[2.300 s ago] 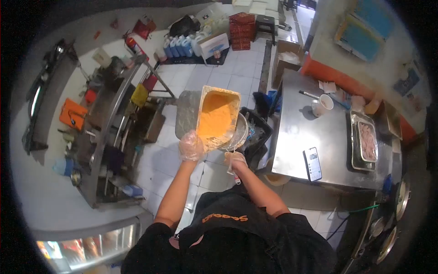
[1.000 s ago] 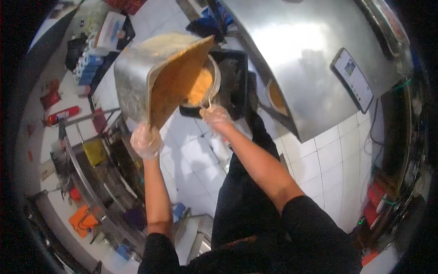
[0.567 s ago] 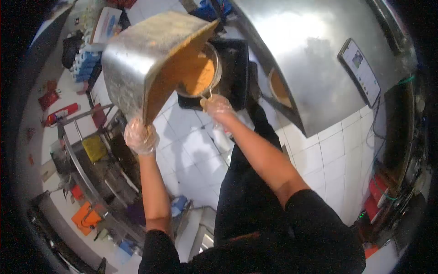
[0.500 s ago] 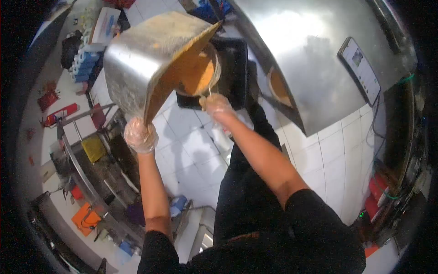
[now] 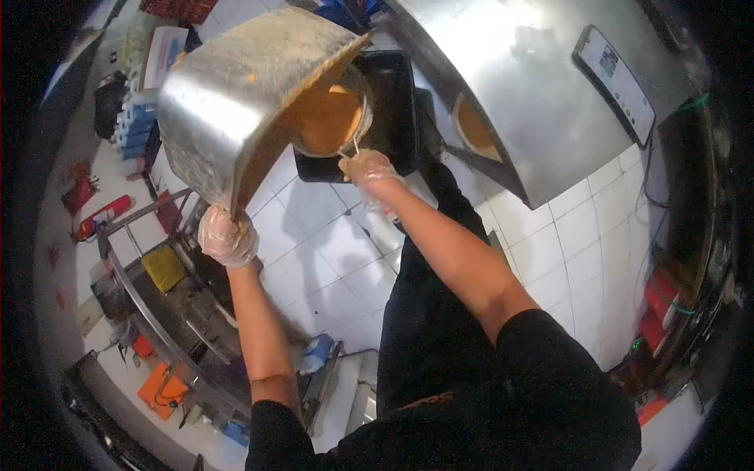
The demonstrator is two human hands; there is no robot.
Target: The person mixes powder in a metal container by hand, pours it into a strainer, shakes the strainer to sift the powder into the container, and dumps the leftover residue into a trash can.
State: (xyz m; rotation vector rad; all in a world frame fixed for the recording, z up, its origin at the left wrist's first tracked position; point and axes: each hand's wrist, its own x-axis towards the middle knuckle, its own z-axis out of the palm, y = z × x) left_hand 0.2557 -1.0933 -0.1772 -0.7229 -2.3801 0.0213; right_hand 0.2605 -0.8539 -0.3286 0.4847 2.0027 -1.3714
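My left hand [image 5: 228, 237], in a clear plastic glove, is closed round the near rim of a large metal pan [image 5: 206, 102]. The pan is tipped steeply on its side, its inner wall coated orange. In my right hand [image 5: 369, 170], also gloved, is the handle of a round sieve [image 5: 367, 119]. Orange powder [image 5: 334, 124] lies in the sieve, partly hidden by the pan's edge. Below both is a black tub [image 5: 397, 118] on the floor.
A metal counter [image 5: 518, 86] stands at the right, with a phone [image 5: 616, 86] on it. To the left are a metal-framed rack [image 5: 145, 302], a red fire extinguisher [image 5: 102, 218] and blue-and-white bottles [image 5: 133, 125]. White tiles [image 5: 338, 251] cover the floor.
The pan, the sieve and both hands have shifted slightly left and up in view. Both grips look the same, and the pan stays tipped over the sieve.
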